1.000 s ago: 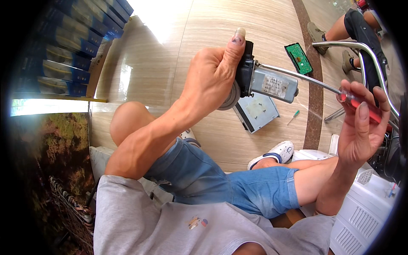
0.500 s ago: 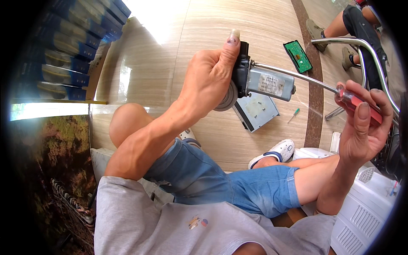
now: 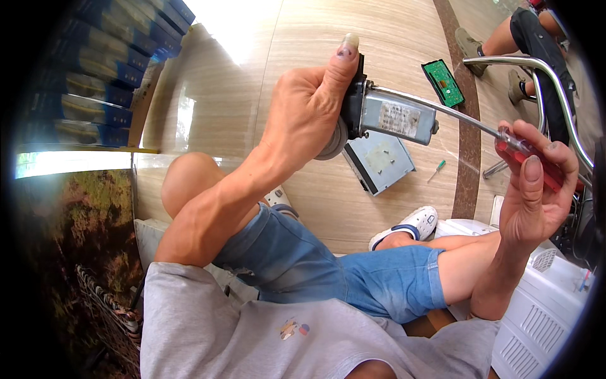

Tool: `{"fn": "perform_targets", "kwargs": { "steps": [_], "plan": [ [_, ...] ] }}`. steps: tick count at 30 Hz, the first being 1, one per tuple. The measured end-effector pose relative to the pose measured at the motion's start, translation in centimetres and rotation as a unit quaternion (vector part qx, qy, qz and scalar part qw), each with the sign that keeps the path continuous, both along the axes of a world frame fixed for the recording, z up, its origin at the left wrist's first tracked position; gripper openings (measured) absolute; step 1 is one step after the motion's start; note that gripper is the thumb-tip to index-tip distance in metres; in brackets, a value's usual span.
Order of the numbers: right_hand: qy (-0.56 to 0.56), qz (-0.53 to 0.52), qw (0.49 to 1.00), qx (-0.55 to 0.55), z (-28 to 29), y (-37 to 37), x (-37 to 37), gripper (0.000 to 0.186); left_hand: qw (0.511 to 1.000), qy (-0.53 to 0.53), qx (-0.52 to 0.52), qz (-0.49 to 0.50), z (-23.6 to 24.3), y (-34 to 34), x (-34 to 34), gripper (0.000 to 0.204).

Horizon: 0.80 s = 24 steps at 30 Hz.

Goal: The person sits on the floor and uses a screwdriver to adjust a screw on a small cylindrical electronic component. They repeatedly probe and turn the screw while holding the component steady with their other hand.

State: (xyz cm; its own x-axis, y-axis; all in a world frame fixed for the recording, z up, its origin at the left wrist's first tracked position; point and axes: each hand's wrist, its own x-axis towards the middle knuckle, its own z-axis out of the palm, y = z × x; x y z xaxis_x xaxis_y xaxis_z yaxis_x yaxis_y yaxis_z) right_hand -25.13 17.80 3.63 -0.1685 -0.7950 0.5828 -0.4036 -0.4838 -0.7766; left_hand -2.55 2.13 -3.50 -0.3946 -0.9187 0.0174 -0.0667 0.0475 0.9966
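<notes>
My left hand (image 3: 306, 107) is closed around the black housing of an electric motor (image 3: 399, 119), thumb up along its edge. The motor's silver can, with a white label, points right, and a round grey disc shows below my palm. In my right hand (image 3: 536, 183) lies the red, partly clear handle of a screwdriver (image 3: 442, 108), held between thumb and fingers. Its long metal shaft runs left over the top of the can, and the tip meets a screw spot by the black housing. Whether the tip sits in a screw head I cannot make out.
On the floor below lie a flat metal box (image 3: 382, 163), a green circuit board (image 3: 444, 83) in a black frame and a small green screwdriver (image 3: 437, 170). A chrome chair frame (image 3: 536, 63) and another person's legs (image 3: 505, 47) are at upper right. White plastic crates (image 3: 536, 316) stand lower right.
The motor and my left hand have shifted slightly up and left. My right hand has rolled a little on the screwdriver handle, which moved with the motor.
</notes>
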Motion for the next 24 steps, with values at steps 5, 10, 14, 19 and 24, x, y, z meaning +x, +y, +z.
{"fn": "perform_targets", "kwargs": {
  "steps": [5, 10, 14, 19, 24],
  "plan": [
    [-0.022, -0.127, 0.991, 0.045, -0.2, 0.8, -0.3, 0.034, 0.997, -0.007, -0.076, 0.016, 0.0, 0.3, -0.1, 0.069],
    [-0.069, 0.007, 0.997, -0.034, 0.0, -0.9, 1.0, 0.034, 0.999, -0.006, -0.035, 0.02, 0.5, 0.3, -0.2, 0.068],
    [-0.058, -0.026, 0.997, -0.033, 0.1, -0.5, 1.2, 0.035, 1.0, -0.004, -0.025, 0.017, 0.4, 0.1, -0.1, 0.068],
    [0.058, -0.096, 0.994, 0.004, -0.3, 0.9, 0.1, 0.038, 0.999, -0.004, -0.04, 0.014, 0.2, 0.2, -0.2, 0.067],
    [0.034, -0.095, 0.995, -0.001, -0.5, 0.4, 0.4, 0.04, 1.0, -0.015, 0.0, 0.012, 1.5, 0.5, -0.3, 0.064]
  ]
}}
